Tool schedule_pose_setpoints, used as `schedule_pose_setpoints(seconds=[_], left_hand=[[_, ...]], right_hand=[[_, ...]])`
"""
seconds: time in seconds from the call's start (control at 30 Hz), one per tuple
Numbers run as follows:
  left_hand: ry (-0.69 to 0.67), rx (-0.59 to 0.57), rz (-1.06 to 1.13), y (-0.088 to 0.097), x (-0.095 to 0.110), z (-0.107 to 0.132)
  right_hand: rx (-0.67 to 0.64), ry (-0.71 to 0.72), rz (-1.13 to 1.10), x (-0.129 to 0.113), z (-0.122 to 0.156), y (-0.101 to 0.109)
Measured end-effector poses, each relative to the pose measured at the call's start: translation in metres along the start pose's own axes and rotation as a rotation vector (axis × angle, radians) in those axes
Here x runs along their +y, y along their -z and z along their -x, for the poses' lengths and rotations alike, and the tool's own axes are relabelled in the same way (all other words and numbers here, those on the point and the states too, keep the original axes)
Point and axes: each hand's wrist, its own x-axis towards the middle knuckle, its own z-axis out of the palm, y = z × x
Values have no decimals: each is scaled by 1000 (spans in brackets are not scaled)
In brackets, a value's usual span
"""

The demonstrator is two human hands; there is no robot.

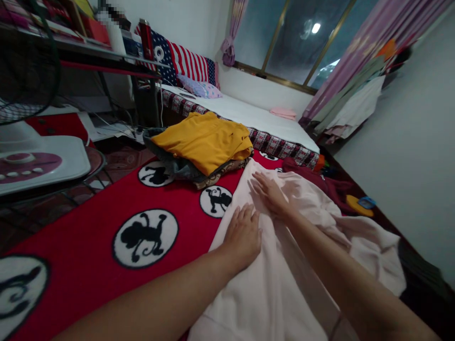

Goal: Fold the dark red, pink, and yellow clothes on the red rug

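Note:
A pale pink garment (270, 265) lies spread over a red blanket (88, 241) with black monkey figures in white circles. My left hand (243, 234) rests flat on the garment near its left edge, fingers stretched forward. Farther up, my right hand (268, 192) also lies on the cloth with its fingers out straight. Neither hand grips anything. To the right, a part of the same cloth is bunched in loose folds. Beyond my hands sits a stack of folded clothes, with a mustard-yellow garment (209, 139) on top.
A fan base (46, 156) stands at the left, beside a cluttered desk (88, 45). Behind the stack is a bed with a white sheet (245, 109). Dark red clothing (316, 182) lies along the right edge, and clothes (359, 104) hang by the wall.

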Motion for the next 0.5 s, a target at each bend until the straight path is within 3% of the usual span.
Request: schedule_pose_setpoints(seconds=[0.13, 0.27, 0.4, 0.5], left_hand=[[-24, -14, -37, -3, -3, -1], [-52, -10, -68, -3, -5, -2], [-51, 19, 10, -3, -9, -5], [-8, 90, 225, -4, -16, -10]], right_hand=[[-186, -160, 155, -2, 33, -4], [-253, -253, 184, -28, 49, 7], [-230, -213, 158, -64, 96, 22], [-182, -94, 111, -88, 146, 31]])
